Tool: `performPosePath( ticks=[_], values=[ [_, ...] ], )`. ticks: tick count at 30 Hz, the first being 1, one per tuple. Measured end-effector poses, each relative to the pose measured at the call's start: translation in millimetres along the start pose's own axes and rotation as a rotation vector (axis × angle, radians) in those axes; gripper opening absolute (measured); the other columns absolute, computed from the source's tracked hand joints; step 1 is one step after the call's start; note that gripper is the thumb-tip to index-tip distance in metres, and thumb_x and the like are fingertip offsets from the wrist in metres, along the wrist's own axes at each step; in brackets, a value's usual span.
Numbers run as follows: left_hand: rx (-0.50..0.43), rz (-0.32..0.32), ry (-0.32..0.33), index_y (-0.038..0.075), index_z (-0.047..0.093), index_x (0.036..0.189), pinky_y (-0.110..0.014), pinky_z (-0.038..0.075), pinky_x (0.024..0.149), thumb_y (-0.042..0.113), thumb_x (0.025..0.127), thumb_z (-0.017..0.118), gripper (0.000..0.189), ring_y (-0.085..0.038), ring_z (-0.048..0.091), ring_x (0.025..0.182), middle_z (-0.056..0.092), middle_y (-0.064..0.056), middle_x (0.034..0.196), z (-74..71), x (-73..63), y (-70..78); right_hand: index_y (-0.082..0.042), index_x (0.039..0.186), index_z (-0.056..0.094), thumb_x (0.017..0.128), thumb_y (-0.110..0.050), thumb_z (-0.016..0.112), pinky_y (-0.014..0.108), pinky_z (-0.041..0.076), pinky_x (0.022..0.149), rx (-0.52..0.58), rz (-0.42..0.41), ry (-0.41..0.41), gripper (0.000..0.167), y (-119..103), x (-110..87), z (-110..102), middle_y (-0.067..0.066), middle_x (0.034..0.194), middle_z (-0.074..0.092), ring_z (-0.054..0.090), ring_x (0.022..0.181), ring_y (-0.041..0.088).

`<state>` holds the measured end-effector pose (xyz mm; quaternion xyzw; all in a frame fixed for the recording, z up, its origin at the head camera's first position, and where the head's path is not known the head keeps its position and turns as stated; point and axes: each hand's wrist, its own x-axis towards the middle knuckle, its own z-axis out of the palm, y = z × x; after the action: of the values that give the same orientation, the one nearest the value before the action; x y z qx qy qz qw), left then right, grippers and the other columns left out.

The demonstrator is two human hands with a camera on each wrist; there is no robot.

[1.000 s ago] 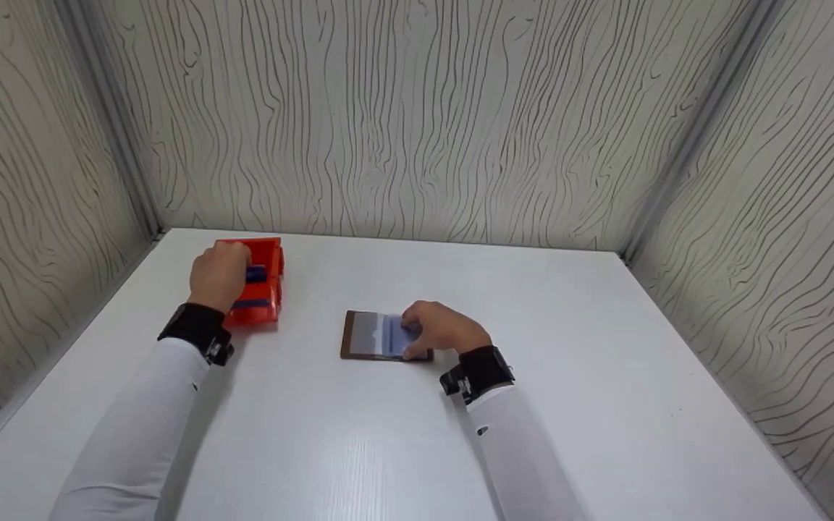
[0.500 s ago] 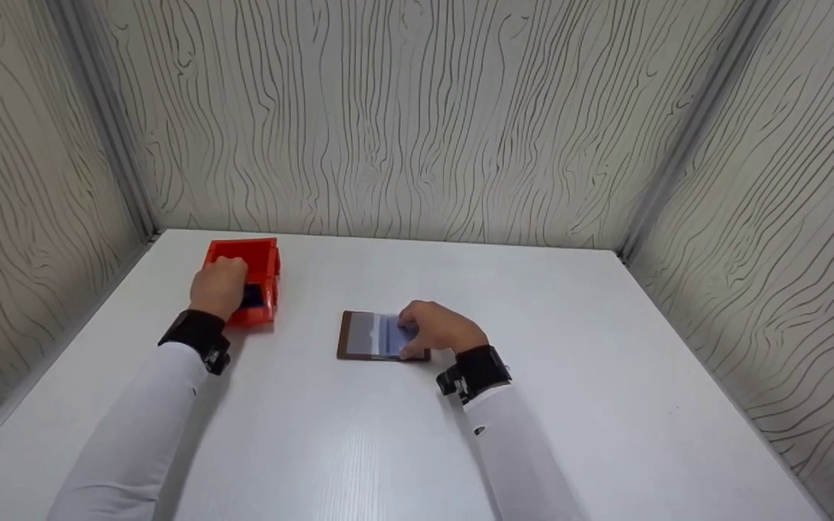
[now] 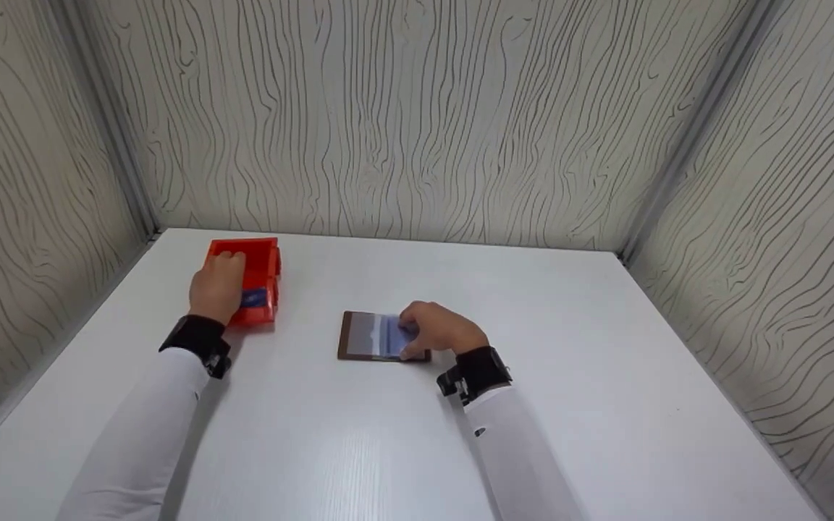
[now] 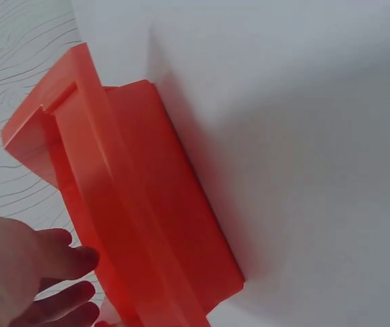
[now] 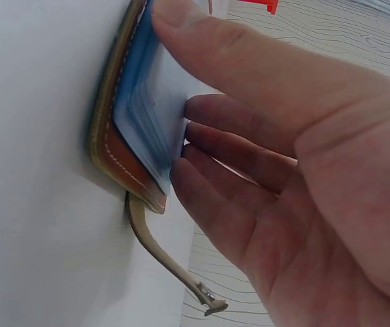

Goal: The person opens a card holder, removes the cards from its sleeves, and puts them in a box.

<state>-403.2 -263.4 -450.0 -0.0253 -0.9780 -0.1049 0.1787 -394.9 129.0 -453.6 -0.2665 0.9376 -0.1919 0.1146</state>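
Observation:
My left hand (image 3: 216, 288) is at the red plastic bin (image 3: 261, 253) at the back left. In the left wrist view its loosely bent fingers (image 4: 65, 303) are over the bin's mouth, with nothing visible between them. A small dark blue item (image 3: 253, 297) lies in the bin's near part, beside that hand; its kind cannot be made out. My right hand (image 3: 440, 329) rests on an unfolded brown card holder (image 3: 345, 340) with clear bluish sleeves. Thumb and fingertips touch the sleeves (image 5: 150, 116), spread apart. The holder lies flat on the table.
A leather strap (image 5: 157, 248) with a metal snap sticks out from the card holder. The white table (image 3: 359, 449) is bounded by wood-grain panels (image 3: 417, 145) at the back and on both sides. The bin stands near the left panel.
My left hand dipped toward the near part of the bin, then moved slightly up and away from the blue item, which now shows more. My right hand stayed on the card holder.

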Motion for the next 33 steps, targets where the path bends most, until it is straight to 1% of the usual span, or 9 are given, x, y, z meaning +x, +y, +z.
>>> performPosePath(
  ticks=[7,12,15,18,23,25,28,30,33],
  values=[
    [-0.146,-0.078,0.050,-0.011,0.065,0.129,-0.065,0.057,0.106,-0.009,0.103,0.057,0.027,-0.050,0.069,0.117,0.070,-0.036,0.128,-13.7,-6.5,21.1,-0.002,0.140,0.070,0.085,-0.022,0.094,0.048,0.052,0.119,-0.011,0.015,0.001,0.064,1.8,0.3,-1.5,0.014,0.144,0.069,0.065,0.133,0.031],
    [-0.291,-0.084,0.157,-0.007,0.068,0.131,-0.061,0.058,0.108,-0.003,0.104,0.062,0.027,-0.046,0.069,0.118,0.072,-0.032,0.129,-24.1,-17.9,55.5,-0.002,0.140,0.070,0.084,-0.023,0.094,0.048,0.053,0.117,0.002,0.019,0.001,0.065,1.8,-0.3,-0.4,0.014,0.143,0.070,0.066,0.130,0.030],
    [-0.419,-0.093,0.173,-0.004,0.071,0.128,-0.057,0.062,0.103,0.001,0.104,0.065,0.025,-0.043,0.072,0.113,0.075,-0.028,0.125,-34.5,-26.2,80.8,-0.001,0.142,0.069,0.084,-0.023,0.094,0.048,0.052,0.119,0.007,0.025,-0.002,0.066,1.7,-1.2,0.4,0.015,0.144,0.069,0.065,0.132,0.031],
    [-0.531,-0.072,0.117,-0.003,0.074,0.123,-0.054,0.065,0.097,0.002,0.103,0.065,0.022,-0.039,0.074,0.106,0.078,-0.025,0.118,-41.5,-33.4,106.0,-0.001,0.141,0.069,0.084,-0.022,0.094,0.048,0.052,0.118,0.011,0.032,0.000,0.065,0.7,-0.8,1.1,0.015,0.143,0.070,0.066,0.131,0.031],
    [-0.595,0.004,-0.114,-0.002,0.077,0.117,-0.049,0.065,0.092,0.002,0.100,0.068,0.020,-0.034,0.075,0.102,0.080,-0.022,0.110,-30.8,-34.3,140.7,-0.003,0.141,0.070,0.084,-0.022,0.095,0.048,0.053,0.117,0.007,0.045,0.004,0.065,1.5,0.4,1.3,0.013,0.141,0.071,0.066,0.127,0.029],
    [-0.597,-0.001,-0.217,-0.001,0.077,0.119,-0.046,0.065,0.093,0.001,0.099,0.070,0.021,-0.032,0.074,0.102,0.079,-0.020,0.111,-21.3,-34.0,149.7,-0.003,0.140,0.070,0.084,-0.023,0.095,0.047,0.054,0.116,0.000,0.034,0.001,0.065,1.9,1.6,3.0,0.012,0.140,0.072,0.067,0.125,0.027],
    [-0.577,0.005,-0.319,-0.002,0.078,0.120,-0.045,0.065,0.092,-0.002,0.098,0.071,0.023,-0.030,0.074,0.103,0.079,-0.019,0.112,-1.4,-34.3,160.7,-0.003,0.138,0.072,0.083,-0.023,0.096,0.046,0.055,0.113,-0.004,0.013,-0.001,0.063,1.9,2.4,4.3,0.011,0.136,0.072,0.067,0.120,0.024],
    [-0.549,0.012,-0.367,-0.001,0.078,0.121,-0.046,0.064,0.094,-0.001,0.098,0.070,0.025,-0.029,0.073,0.105,0.078,-0.018,0.115,13.4,-34.3,167.7,-0.004,0.136,0.073,0.083,-0.022,0.096,0.045,0.056,0.111,-0.006,0.004,0.002,0.061,1.7,2.4,3.8,0.011,0.134,0.073,0.066,0.116,0.023],
    [-0.494,0.052,-0.379,-0.002,0.079,0.121,-0.047,0.062,0.097,-0.002,0.096,0.070,0.027,-0.029,0.073,0.106,0.079,-0.017,0.114,35.6,-33.7,175.6,-0.004,0.134,0.074,0.083,-0.021,0.096,0.044,0.056,0.109,-0.011,0.006,0.005,0.057,0.6,1.2,0.3,0.011,0.131,0.074,0.066,0.114,0.022]
  ],
)
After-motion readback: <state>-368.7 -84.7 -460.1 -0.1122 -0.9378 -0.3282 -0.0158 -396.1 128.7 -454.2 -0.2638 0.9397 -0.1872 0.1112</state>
